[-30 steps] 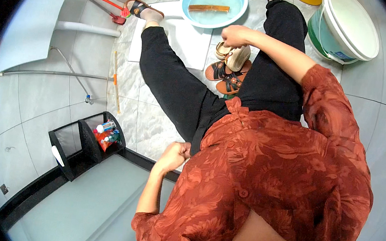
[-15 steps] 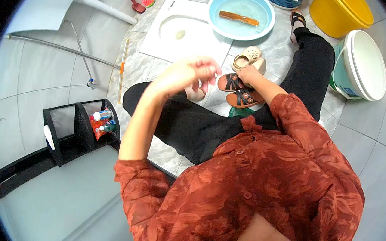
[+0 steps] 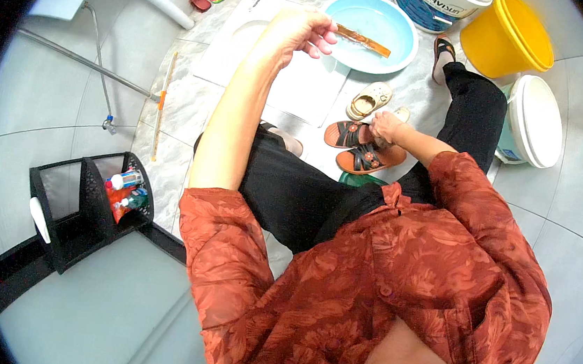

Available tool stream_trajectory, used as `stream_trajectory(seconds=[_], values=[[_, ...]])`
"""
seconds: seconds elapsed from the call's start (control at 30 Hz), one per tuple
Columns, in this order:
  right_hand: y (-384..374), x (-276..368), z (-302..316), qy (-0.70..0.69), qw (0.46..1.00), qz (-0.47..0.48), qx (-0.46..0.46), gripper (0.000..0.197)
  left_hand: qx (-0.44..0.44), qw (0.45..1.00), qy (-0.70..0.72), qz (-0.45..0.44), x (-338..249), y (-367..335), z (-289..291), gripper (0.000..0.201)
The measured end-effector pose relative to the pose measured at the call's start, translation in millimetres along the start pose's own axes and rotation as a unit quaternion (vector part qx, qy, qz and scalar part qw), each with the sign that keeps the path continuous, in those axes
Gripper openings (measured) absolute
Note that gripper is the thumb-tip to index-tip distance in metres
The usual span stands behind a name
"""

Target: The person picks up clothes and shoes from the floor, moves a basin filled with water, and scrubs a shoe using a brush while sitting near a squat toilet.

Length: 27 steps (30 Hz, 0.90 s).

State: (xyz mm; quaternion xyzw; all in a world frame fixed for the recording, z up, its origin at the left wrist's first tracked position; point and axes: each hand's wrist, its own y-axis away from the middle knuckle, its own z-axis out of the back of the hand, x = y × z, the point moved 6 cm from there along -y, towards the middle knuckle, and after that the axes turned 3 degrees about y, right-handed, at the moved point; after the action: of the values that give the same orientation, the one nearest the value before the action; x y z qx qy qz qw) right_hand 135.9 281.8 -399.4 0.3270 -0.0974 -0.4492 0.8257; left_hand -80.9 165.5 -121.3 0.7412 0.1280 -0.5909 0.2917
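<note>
My right hand [image 3: 385, 126] is closed around a beige clog [image 3: 402, 114], mostly hidden behind the fingers. The other beige clog [image 3: 369, 101] rests on the tiles just beyond it. Right by this hand lie two brown sandals with dark straps, one farther off [image 3: 346, 134] and one nearer me [image 3: 371, 159]. My left hand [image 3: 306, 34] is raised over the near left rim of a light blue basin [image 3: 407, 61] of water, its fingers loosely bent and apart. A flat brown wooden piece [image 3: 367, 42] is in the basin, one end by my fingertips; whether they touch is unclear.
A white squat toilet [image 3: 299, 98] is left of the basin. A white-and-blue bucket [image 3: 420, 8], a yellow bucket [image 3: 502, 37] and a lidded white bucket [image 3: 536, 121] stand right. A black rack [image 3: 86, 197] holds bottles at left, near a metal bar [image 3: 92, 64].
My left hand has moved forward to the basin. My right hand has drawn one clog back toward the sandals, apart from the other clog. The wooden piece lies more slanted, and the view has shifted.
</note>
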Motion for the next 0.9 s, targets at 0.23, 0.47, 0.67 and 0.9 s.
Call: stream_trajectory(seconds=[0.23,0.47,0.67,0.9], values=[[42.4,-85.8,113.6,-0.484,0.869,-0.072,-0.073,0.067,-0.051,0.986,-0.150,0.044,32.7,-10.4,17.2,0.021],[52.0,-110.8,197.5,-0.815,0.561,0.004,-0.146,0.054,0.005,0.986,-0.136,0.093,61.0,-9.8,-5.6,0.053],[21.3,-107.8,240.6,-0.837,0.524,0.083,-0.133,0.059,0.087,0.988,-0.006,0.129,61.8,4.7,11.0,0.057],[-23.3,-120.8,242.8,-0.831,0.523,0.173,-0.074,0.049,0.091,0.966,0.166,0.175,72.8,10.5,18.7,0.041]])
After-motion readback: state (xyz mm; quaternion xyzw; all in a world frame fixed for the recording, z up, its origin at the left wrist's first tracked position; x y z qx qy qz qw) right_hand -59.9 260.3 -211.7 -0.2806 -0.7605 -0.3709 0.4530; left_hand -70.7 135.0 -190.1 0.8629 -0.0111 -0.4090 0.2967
